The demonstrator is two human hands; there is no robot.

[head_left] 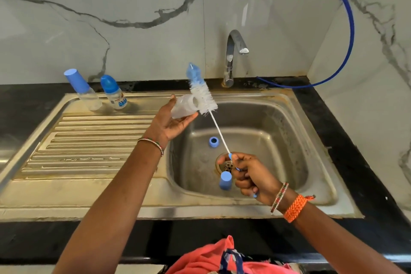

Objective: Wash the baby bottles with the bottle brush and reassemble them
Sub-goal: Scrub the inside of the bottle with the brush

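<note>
Clear bottle (183,106) gripped palm-up in left hand (172,121), right hand (251,174) fisted around brush (203,95) handle

The ribbed drainboard (89,140) lies open in front of two capped baby bottles (97,91) that stand at its back edge. In the sink basin (278,140), a blue cap (225,180) and a blue ring (213,141) lie beside the drain (226,164). The faucet (232,58) overhangs the basin's rear.

sink (93,198) | drainboard: two capped bottles (91,95) (114,95) | basin: ring (213,141), cap (225,180)
</note>
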